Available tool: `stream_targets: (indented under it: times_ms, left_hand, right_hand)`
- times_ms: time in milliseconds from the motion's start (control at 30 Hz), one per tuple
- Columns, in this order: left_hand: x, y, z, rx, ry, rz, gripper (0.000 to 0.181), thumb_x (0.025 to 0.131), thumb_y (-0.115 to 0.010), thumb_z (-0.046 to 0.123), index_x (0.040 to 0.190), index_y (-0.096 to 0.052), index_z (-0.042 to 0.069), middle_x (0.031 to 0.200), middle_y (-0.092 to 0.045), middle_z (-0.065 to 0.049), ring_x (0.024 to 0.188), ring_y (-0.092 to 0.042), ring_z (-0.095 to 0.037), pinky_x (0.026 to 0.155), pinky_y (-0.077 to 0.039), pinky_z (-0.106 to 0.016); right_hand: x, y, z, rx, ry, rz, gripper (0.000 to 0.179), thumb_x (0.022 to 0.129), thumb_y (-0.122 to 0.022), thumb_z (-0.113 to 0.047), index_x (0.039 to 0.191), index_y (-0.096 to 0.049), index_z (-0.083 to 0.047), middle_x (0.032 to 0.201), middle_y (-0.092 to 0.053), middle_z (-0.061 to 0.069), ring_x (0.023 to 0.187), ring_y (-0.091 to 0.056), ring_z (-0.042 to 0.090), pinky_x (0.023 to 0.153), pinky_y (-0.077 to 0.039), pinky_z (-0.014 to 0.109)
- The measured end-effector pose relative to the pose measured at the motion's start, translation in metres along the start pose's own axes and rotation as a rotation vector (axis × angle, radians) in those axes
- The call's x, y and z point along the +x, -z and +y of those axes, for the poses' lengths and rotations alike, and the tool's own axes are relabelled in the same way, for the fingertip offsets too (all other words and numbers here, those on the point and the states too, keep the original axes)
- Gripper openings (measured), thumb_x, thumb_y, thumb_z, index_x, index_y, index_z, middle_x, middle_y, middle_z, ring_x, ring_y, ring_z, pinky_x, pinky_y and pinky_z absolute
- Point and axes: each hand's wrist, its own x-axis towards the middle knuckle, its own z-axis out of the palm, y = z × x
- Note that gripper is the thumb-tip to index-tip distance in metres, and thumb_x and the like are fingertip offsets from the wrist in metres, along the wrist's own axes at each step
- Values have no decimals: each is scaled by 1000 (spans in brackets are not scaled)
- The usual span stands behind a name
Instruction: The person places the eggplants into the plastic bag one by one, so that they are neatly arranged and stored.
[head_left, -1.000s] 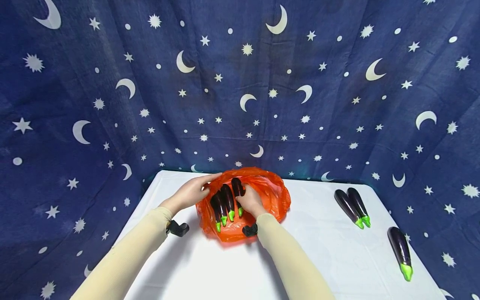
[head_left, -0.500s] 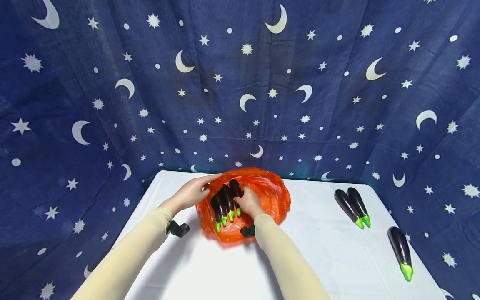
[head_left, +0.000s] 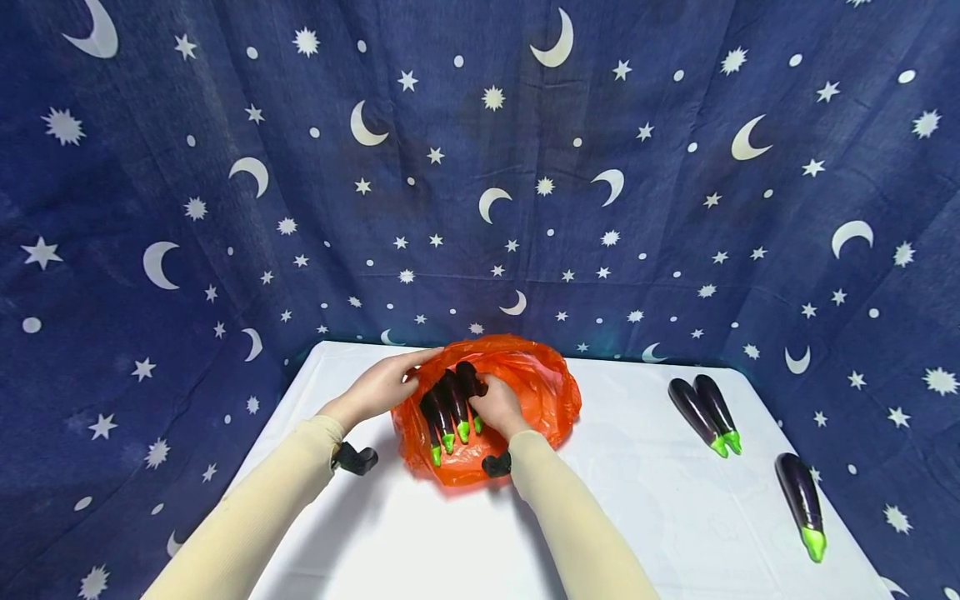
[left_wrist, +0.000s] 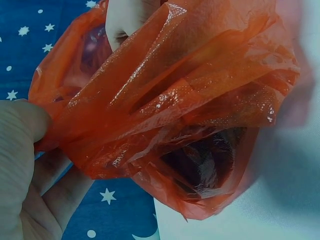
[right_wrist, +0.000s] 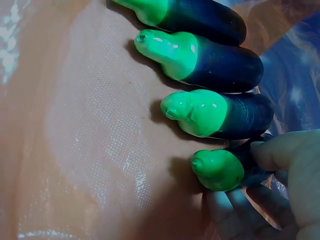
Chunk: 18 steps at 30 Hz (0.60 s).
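Observation:
An orange-red plastic bag (head_left: 547,379) lies with its mouth wide on the white table. My left hand (head_left: 378,385) pinches its left rim; in the left wrist view the thumb lies on one side of the film (left_wrist: 150,95) and the fingers behind it. Inside the bag, my right hand (head_left: 498,405) grips a dark purple eggplant (head_left: 467,379) with a bright green cap (right_wrist: 218,170). That eggplant is at the right end of a row, beside several others (head_left: 454,396). All their green ends point toward me.
Two eggplants (head_left: 705,414) lie side by side on the table (head_left: 630,500) at the right. Another eggplant (head_left: 800,500) lies alone nearer the right edge. A blue cloth (head_left: 465,167) with moons and stars hangs behind and around the table.
My right hand has moved slightly left with its eggplant, which now sits closer against the row and lower in the bag. My left hand stays at the rim.

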Motion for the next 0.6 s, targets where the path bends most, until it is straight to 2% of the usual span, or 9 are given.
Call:
stream_targets:
  times_ms: [167,367,500,600]
  left_hand:
    - [0,0,1,1,3,0,64,93,-56,-3,152,-53,21,144,-60,-1,123,-60,-20,106,-47,-42]
    - [-1,0,2,7,-4,10,65,92,-56,-4,152,-53,21,144,-60,-2,123,-60,-21,106,-47,-43]
    - [-1,0,2,15,-9,13,64,92,-56,-3,152,-53,20,143,-60,-3,123,-59,-21,106,-46,-45]
    - [-2,0,3,13,-8,14,64,93,-56,-3,152,-53,20,143,-61,-3,122,-60,-21,106,-46,-45]
  right_hand:
    - [0,-1,1,6,-5,-2,51,94,-70,-15,143,-58,-5,133,-65,14,115,-62,33,103,-49,49]
    - [1,1,4,-3,18,11,51,92,-72,-16,140,-60,-4,126,-67,16,111,-63,33,102,-49,48]
    - [1,3,6,7,9,10,53,93,-71,-18,143,-58,-6,131,-65,18,103,-67,34,99,-51,49]
    - [0,6,6,15,4,12,54,94,-70,-19,144,-56,-6,135,-63,18,104,-67,34,99,-51,49]
